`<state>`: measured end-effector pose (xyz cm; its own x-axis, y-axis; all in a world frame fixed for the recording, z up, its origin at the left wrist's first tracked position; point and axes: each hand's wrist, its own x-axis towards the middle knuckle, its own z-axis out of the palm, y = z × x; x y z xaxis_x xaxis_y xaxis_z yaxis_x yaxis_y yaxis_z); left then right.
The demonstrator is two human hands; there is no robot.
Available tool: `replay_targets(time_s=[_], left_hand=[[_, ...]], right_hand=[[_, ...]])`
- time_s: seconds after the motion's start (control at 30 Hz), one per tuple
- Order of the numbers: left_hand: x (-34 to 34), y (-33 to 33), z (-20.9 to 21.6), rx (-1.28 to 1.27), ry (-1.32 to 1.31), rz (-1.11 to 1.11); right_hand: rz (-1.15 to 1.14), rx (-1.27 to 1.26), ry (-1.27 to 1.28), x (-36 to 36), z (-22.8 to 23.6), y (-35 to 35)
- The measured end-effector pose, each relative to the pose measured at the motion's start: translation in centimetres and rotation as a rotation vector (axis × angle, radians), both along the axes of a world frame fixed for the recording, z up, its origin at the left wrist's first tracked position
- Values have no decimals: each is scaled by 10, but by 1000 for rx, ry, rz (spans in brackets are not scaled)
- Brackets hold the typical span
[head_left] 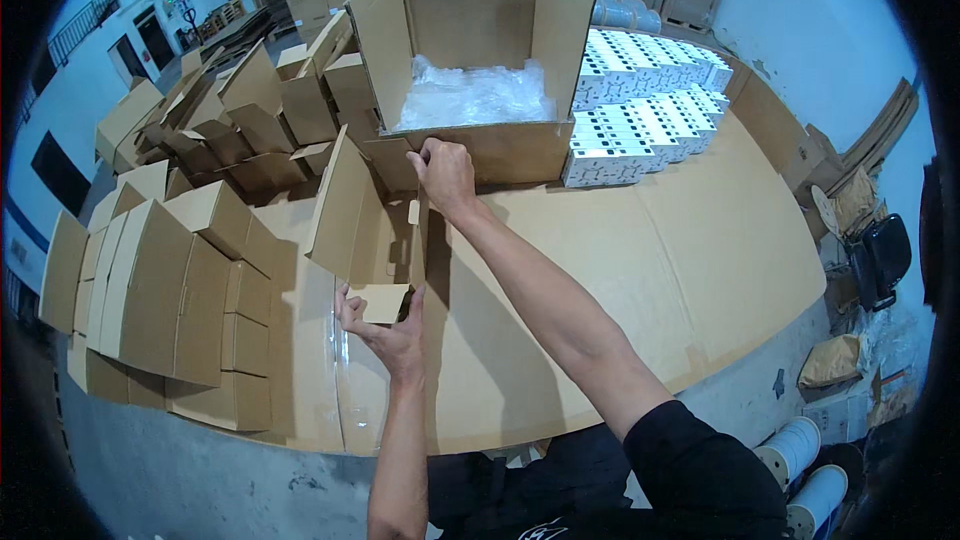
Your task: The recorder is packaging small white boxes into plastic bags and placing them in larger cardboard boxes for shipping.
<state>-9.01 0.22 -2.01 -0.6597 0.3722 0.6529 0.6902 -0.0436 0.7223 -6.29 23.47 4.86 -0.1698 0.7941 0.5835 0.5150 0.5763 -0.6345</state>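
Note:
A long brown cardboard box [345, 225] stands open on the cardboard-covered table in front of me, its lid flap raised on the left. My left hand [390, 338] grips its near end, thumb on the right side and fingers on the left. With curled fingers, my right hand [444, 177] holds the far end of the box's right wall; part of that grip is hidden. Just beyond stands a large open carton [520, 155], with clear plastic wrap [475, 95] inside.
Several folded cardboard boxes [150, 290] sit at the left, with more open ones [265, 105] behind them. White patterned boxes [640, 120] are stacked right of the large carton. Spools [815, 500] stand on the floor at the lower right, below a black chair [880, 260].

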Motion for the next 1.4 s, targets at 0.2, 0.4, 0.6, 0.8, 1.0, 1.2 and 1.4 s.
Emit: replay_targets(time_s=[0.2, 0.4, 0.6, 0.8, 1.0, 1.2, 1.4], left_hand=[[4, -2, 2, 25, 30, -32], [21, -74, -2, -17, -32, -48], [85, -46, 21, -443, 279, -650], [148, 51, 34, -516, 439, -1017], [170, 82, 35, -507, 426, -1097], [169, 86, 30, -523, 416, -1090], [169, 87, 29, -530, 387, -1100]], right_hand=[[128, -250, 206, 48, -8, -19], [285, -270, -44, 164, -32, -62], [278, -329, -99, 276, -15, -57], [112, -264, -8, 343, -7, -20], [-192, -79, -134, 428, -6, 72], [-582, -140, -255, 485, -1, 152], [-652, -311, -294, 500, -8, 182]])
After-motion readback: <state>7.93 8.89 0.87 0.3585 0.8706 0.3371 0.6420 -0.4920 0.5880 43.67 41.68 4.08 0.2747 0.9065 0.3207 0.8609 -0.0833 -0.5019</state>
